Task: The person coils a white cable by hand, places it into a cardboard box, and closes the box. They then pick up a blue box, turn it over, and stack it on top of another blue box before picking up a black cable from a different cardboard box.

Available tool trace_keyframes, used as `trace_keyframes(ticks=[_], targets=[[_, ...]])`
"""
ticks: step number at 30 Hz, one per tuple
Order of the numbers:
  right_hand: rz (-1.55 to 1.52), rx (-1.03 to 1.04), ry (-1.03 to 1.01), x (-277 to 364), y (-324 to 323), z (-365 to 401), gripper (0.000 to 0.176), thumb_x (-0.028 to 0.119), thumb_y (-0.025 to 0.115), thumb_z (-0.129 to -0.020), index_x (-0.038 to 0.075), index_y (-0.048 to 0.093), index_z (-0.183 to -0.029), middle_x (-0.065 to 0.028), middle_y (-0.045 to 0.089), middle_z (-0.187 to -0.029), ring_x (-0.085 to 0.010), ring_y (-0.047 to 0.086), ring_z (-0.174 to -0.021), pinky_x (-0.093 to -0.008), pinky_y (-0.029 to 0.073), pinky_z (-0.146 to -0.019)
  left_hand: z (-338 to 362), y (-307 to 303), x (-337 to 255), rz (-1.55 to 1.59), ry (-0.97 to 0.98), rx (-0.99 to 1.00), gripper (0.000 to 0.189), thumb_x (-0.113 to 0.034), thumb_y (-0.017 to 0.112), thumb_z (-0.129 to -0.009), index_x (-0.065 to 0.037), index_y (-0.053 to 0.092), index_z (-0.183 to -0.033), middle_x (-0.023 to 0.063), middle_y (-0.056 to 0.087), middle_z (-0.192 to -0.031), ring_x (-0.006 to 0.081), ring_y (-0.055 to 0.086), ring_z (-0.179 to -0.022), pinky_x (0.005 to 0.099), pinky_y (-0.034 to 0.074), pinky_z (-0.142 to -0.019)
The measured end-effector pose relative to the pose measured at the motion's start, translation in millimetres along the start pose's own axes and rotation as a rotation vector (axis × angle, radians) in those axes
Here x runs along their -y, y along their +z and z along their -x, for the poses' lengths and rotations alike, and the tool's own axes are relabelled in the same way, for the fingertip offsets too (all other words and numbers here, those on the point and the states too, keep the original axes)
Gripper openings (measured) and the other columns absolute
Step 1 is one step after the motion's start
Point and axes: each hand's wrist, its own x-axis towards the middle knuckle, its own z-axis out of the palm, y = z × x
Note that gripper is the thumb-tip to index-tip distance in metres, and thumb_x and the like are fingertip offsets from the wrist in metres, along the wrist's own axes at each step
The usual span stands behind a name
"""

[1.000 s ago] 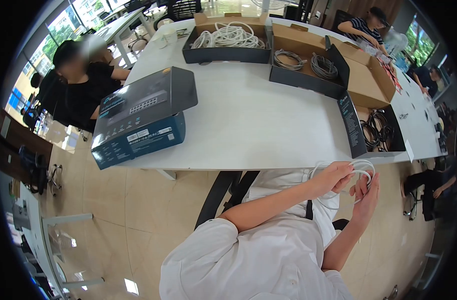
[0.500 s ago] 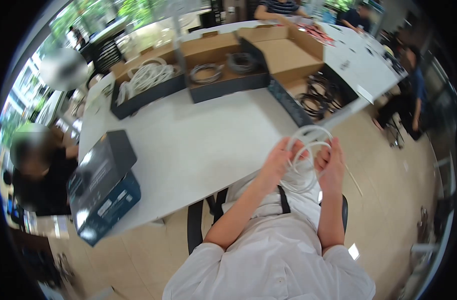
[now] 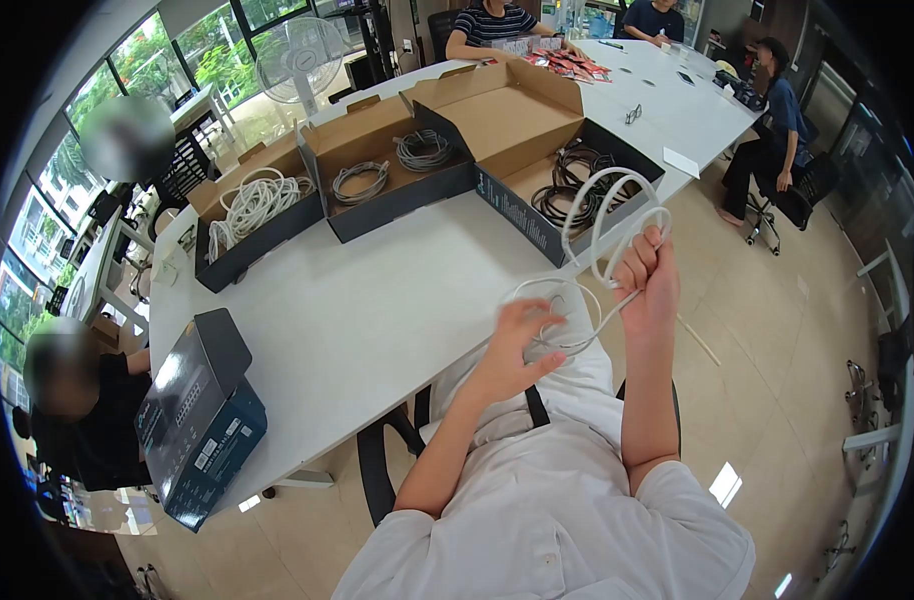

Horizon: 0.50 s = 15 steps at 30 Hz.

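Note:
My right hand [image 3: 648, 280] is closed around a looped white cable [image 3: 597, 235], holding it above my lap at the table's front edge. Several loops stand up from the fist, and one loose end hangs down to the right. Lower and to the left, my left hand [image 3: 522, 350] has its fingers spread, slightly blurred by motion. Slack loops of the same cable pass close beside its fingertips; whether they touch is hard to see.
Along the table's [image 3: 377, 300] far side stand open boxes: one with white cables [image 3: 262, 208], one with grey coils [image 3: 362, 183], one with black cables [image 3: 567, 190]. A dark box [image 3: 202, 420] stands front left. Other people sit around, with red packets [image 3: 567, 65] beyond.
My left hand has come off the coil and opened, moving left and down. The right hand has risen with the cable, whose loops have spread apart. The view has also shifted.

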Motion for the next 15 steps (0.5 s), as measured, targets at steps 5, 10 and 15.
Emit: trace_keyframes(ticks=[5, 10, 15], targets=[[-0.210, 0.141, 0.109, 16, -14, -6, 0.032, 0.033, 0.036, -0.109, 0.013, 0.045, -0.085, 0.0061, 0.022, -0.061, -0.0058, 0.017, -0.045, -0.0246, 0.019, -0.040, 18, 3, 6, 0.163, -0.591, -0.081, 0.051, -0.050, 0.048, -0.100, -0.004, 0.064, -0.116, 0.0079, 0.064, -0.105, 0.0176, 0.061, -0.092, 0.0292, 0.048, -0.079], [-0.126, 0.093, 0.264, 4, -10, 4, 0.033, 0.036, 0.038, -0.108, 0.013, 0.045, -0.085, 0.0073, 0.021, -0.060, -0.0054, 0.018, -0.045, -0.0250, 0.018, -0.040, 11, 7, -2, 1.079, -0.567, 0.091, 0.055, -0.054, 0.043, -0.101, -0.004, 0.059, -0.119, 0.0132, 0.062, -0.125, 0.0175, 0.060, -0.106, 0.0281, 0.048, -0.085], [0.313, -0.010, 0.366, -14, 3, 23, 0.037, 0.040, 0.042, -0.106, 0.014, 0.045, -0.080, 0.0079, 0.022, -0.060, -0.0060, 0.019, -0.046, -0.0254, 0.020, -0.042, -14, -25, 7, 1.290, -0.325, -0.336, 0.036, -0.036, 0.044, -0.104, -0.004, 0.055, -0.116, 0.0187, 0.054, -0.138, 0.0233, 0.055, -0.121, 0.0337, 0.046, -0.095]])
